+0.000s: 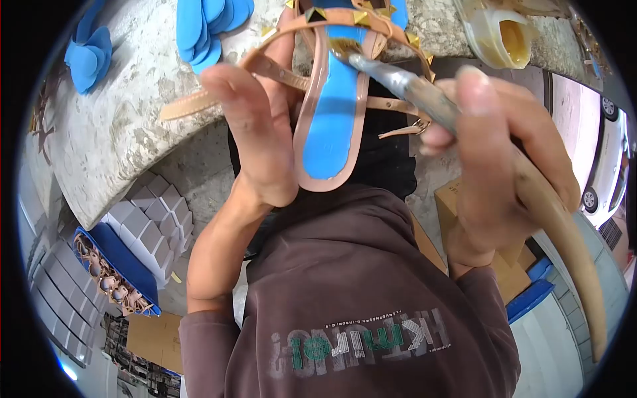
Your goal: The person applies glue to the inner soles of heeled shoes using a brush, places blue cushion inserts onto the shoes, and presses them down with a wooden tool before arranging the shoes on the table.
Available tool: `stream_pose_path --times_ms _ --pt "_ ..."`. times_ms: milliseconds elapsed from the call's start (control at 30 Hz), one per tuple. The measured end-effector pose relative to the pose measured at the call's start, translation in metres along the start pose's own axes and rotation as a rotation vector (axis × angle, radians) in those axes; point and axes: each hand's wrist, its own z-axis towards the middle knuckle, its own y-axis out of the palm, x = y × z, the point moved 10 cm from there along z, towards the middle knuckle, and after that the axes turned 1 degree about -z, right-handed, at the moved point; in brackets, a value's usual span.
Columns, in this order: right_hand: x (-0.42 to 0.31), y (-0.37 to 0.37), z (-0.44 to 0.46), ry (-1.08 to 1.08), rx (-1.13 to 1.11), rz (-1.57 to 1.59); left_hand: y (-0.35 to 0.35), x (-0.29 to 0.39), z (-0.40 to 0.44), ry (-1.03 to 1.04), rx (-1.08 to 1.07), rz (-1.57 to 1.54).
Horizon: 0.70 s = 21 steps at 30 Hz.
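Note:
A tan strappy sandal [361, 126] with gold pyramid studs hangs over the worktable's near edge, heel toward me. A blue layer [335, 119], shiny in places, covers its footbed inside a tan border. My left hand [265, 132] grips the sandal from the left, thumb up and fingers partly hidden beneath it. In my right hand [491, 146] is a brush [434, 99] with a long curved wooden handle. Its bristles rest on or just above the blue footbed, near the studded strap. A buckled ankle strap [401, 119] sticks out to the right.
On the stained worktable [139, 86] lie blue insole pieces [209, 26] and another blue bunch [89, 60]. A container of amber liquid [514, 43] tips at the right edge. Below left are stacked white boxes [149, 225] and a blue tray [142, 272] of sandals. Cardboard boxes [448, 205] stand right.

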Motion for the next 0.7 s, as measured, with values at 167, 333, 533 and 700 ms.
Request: stream_pose_path --times_ms 167,333,533,700 --pt "-0.030 -0.006 -0.036 0.038 -0.192 0.134 -0.001 -0.003 -0.009 -0.042 -0.100 -0.406" --pt "-0.008 -0.014 -0.038 0.092 -0.133 0.441 0.000 0.009 -0.013 -0.146 0.345 0.016" --pt "-0.024 -0.023 -0.034 0.089 -0.182 0.390 0.003 0.009 -0.004 0.054 0.120 -0.002" --pt "0.032 -0.016 -0.015 0.549 0.091 0.333 0.019 0.013 -0.002 0.091 -0.072 0.038"
